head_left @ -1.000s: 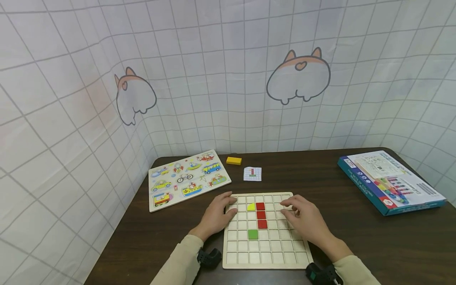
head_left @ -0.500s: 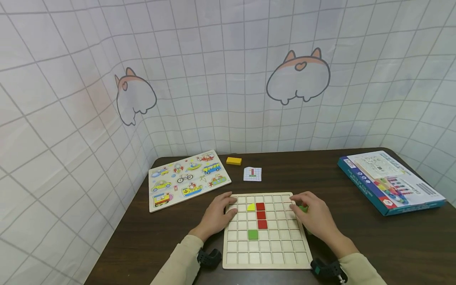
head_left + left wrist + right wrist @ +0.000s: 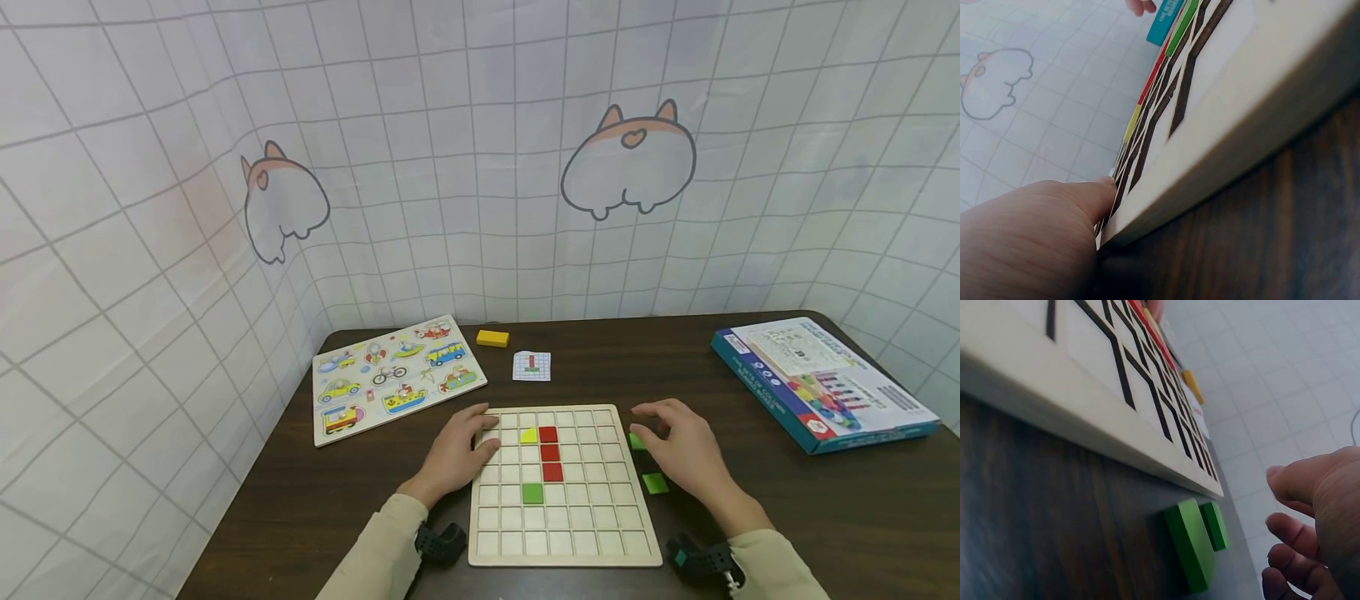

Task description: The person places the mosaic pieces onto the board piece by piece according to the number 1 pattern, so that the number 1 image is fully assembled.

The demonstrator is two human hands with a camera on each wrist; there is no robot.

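Note:
A pale wooden grid board (image 3: 600, 533) lies flat in front of me. Set into its cells are three red squares (image 3: 551, 453) in a column, a yellow piece (image 3: 528, 436) beside the top one, and a green square (image 3: 532, 494) lower down. My left hand (image 3: 452, 454) rests on the board's left edge, thumb and fingers touching its top. Right of the board, my right hand (image 3: 682, 450) hovers with loosely bent fingers and nothing held. Close by it on the table are two green blocks (image 3: 1190, 544); in the head view it partly covers the farther green block (image 3: 637, 442).
A picture board (image 3: 397, 379) with printed vehicles lies at the back left. Behind the grid board are a yellow block (image 3: 492, 338) and a small paper card (image 3: 532, 367) with a red and green figure. A flat teal box (image 3: 825, 383) lies at the right.
My right hand has moved rightward from over the grid board to beside it, uncovering the green blocks there. My left hand and the pieces in the board have stayed put.

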